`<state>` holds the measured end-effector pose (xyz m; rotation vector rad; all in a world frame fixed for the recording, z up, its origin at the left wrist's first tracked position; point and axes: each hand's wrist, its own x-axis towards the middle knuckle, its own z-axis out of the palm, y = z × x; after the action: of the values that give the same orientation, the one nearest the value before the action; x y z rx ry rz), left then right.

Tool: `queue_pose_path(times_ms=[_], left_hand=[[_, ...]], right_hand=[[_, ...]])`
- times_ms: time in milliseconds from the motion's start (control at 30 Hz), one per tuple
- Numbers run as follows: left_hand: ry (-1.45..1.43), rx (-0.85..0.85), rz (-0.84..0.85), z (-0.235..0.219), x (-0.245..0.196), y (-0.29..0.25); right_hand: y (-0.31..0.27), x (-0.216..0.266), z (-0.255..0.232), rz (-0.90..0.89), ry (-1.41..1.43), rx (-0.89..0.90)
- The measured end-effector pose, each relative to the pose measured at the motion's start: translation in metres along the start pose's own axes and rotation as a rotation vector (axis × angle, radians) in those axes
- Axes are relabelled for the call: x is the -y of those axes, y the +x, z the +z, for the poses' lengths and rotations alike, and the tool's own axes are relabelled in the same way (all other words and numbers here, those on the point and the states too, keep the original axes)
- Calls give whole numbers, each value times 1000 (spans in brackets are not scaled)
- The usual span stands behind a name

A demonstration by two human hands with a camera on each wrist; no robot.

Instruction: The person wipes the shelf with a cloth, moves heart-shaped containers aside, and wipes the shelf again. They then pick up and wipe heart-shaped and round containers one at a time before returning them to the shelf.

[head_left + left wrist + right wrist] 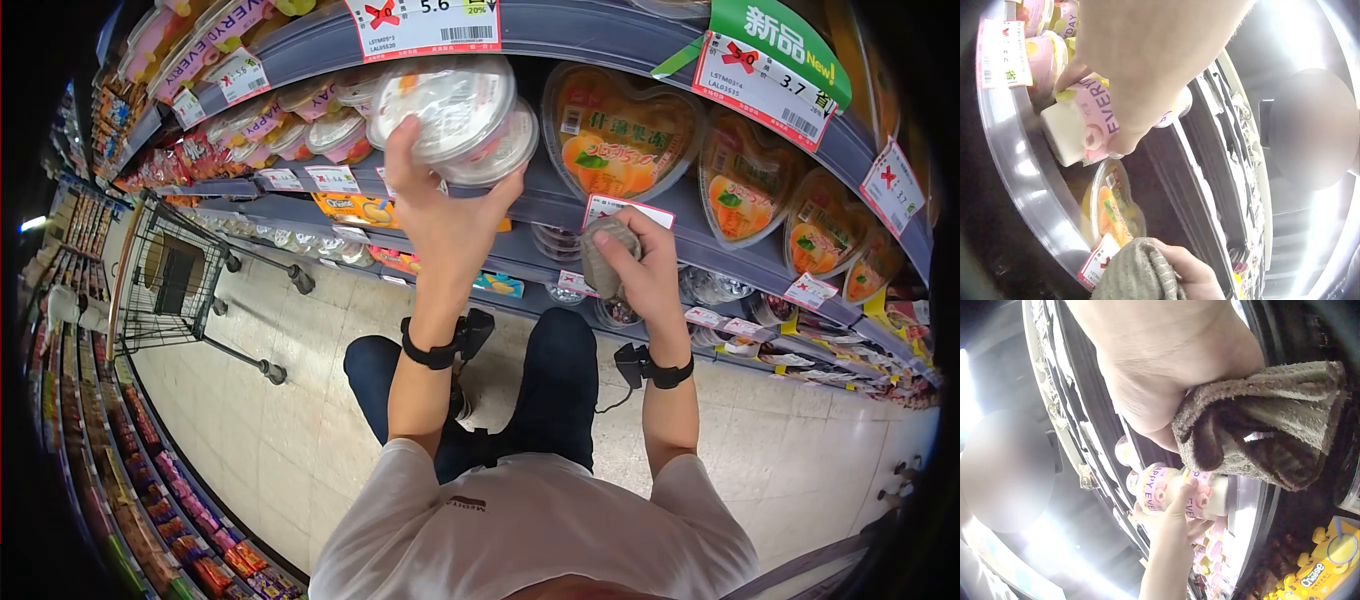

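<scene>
My left hand (448,222) grips a pink-labelled plastic cup (1094,119) with a pale lid, thumb and fingers spread around it at the shelf front. A second lidded cup (505,150) of the same kind sits close against it, partly covered in the head view. In my right hand (652,268) is a bunched grey-brown cloth (1260,425), held under the thumb near the shelf edge. Heart-shaped orange jelly packs (622,135) stand on the shelf just beyond the cloth.
More pink-labelled cups (335,135) line the shelf to the left. Price tags (765,85) hang along the shelf edges. A shopping cart (165,275) stands on the floor at left, with another stocked shelf (130,450) behind it. Yellow cheese snack boxes (1316,569) lie on a lower shelf.
</scene>
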<state>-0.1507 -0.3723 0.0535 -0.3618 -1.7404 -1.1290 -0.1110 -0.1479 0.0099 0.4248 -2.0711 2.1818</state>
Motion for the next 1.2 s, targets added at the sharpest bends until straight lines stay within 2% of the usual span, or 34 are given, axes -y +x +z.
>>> queue_pose_path(times_ms=[33,100,167,233,300,333,367,433,467,533,600,767,833,867,900,967,1000,1033,1100,1167,1200], left_hand=[[-40,-21,18,-5,-5,1],[3,45,47,-21,-16,-1],[117,74,48,-38,-26,-6],[162,77,64,-54,-30,-20],[163,132,-15,-70,-42,-35],[231,160,-26,-78,-45,-46],[239,165,-28,-85,-47,-57],[186,354,-27,-97,-47,-77],[194,353,-34,-102,-43,-86],[175,473,-32,-111,-36,-104],[145,491,-85,-119,-36,-115],[119,627,-174,-139,-49,-126],[-5,517,-311,-138,-44,-137],[-15,377,-475,-132,-51,-145],[-10,372,-480,-125,-61,-132],[-512,4,-702,-115,-70,-105],[-613,-81,-815,-120,-69,-105],[-603,-94,-817,-128,-65,-104],[-578,86,-1114,-146,-52,-102],[-578,80,-1133,-153,-46,-106],[-709,70,-1238,-157,-41,-112]], right_hand=[[0,0,2,9,-20,21],[-1,3,10,18,-38,42],[-1,10,25,-73,-41,153],[-2,4,41,-51,69,196],[-4,9,57,108,352,250],[-4,6,60,189,459,372],[-5,5,63,193,467,374],[-5,2,69,397,644,484],[-8,5,70,510,685,531],[-17,-7,77,514,649,515],[-27,-18,84,542,592,454],[-34,-39,89,523,624,461],[-36,-42,91,509,630,474],[-37,-44,92,516,630,481],[-38,-47,94,519,614,475],[-37,-51,98,522,598,481],[-37,-52,100,531,609,503],[-38,-54,102,542,622,527],[-41,-67,109,538,628,552],[-40,-74,116,522,640,572],[-40,-74,119,536,622,563]])
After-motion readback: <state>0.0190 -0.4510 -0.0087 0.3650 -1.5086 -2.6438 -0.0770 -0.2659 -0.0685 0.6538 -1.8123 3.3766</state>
